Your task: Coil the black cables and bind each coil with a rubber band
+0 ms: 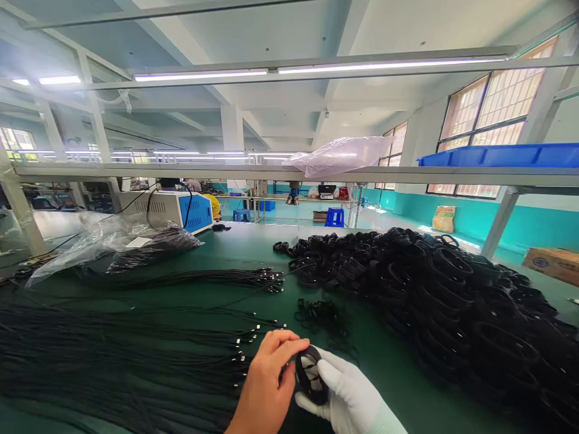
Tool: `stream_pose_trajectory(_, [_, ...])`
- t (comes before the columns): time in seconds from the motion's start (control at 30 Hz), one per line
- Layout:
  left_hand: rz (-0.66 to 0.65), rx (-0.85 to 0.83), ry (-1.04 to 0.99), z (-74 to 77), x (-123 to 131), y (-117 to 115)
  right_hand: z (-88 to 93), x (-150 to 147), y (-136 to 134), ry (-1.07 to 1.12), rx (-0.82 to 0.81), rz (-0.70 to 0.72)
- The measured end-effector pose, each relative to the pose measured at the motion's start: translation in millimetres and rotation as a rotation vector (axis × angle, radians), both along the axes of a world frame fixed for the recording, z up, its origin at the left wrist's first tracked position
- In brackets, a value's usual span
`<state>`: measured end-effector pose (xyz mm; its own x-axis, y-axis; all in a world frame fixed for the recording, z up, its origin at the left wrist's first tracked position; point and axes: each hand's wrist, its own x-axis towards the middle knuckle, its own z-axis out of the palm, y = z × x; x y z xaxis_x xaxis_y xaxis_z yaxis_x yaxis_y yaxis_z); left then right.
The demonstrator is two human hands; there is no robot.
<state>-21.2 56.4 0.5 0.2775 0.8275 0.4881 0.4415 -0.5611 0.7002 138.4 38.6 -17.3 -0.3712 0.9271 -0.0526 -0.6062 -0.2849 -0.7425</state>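
Note:
My right hand [346, 389], in a white glove, grips a coiled black cable [312, 386] with its fingers through and around the loop. Bare and coming from the left, my left hand [271, 374] pinches the coil's upper left edge with fingertips and thumb. Left of the hands, many straight black cables [136, 355] lie spread out, their small pale connector ends pointing toward the coil. Just beyond the hands is a small tangle of thin black ties or wire [321, 313]. Coiled black cables [434, 289] are heaped to the right.
A further bundle of cables [217, 277] lies behind the near ones on the green tabletop [230, 241]. Clear plastic bags [90, 241] sit at the left, before a blue and white machine [181, 211]. Overhead, a shelf carries a plastic bag [339, 154] and a blue tray [497, 155].

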Motion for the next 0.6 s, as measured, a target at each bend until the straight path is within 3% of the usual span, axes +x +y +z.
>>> stream_pose_trajectory(0.1, [0.04,0.113,0.028,-4.3,7.4,-3.1,0.1,-2.4,-0.9,0.003,0.069,0.016])
stream_pose_trajectory(0.27, [0.005,0.058,0.058,-0.7,7.7,-7.1,6.2,3.4,-4.7,0.102,0.046,0.292])
stream_pose_trajectory(0.33, [0.012,0.062,0.061,0.7,6.9,-7.8,7.8,5.6,-5.7,0.111,0.028,0.334])
stream_pose_trajectory(0.43, [0.021,0.106,0.077,-1.8,7.8,-7.5,5.3,5.0,-5.3,0.028,0.057,0.294])
stream_pose_trajectory(0.6, [0.065,0.318,0.149,-14.9,12.4,-5.2,-5.1,-3.8,-2.8,-0.275,0.106,0.166])
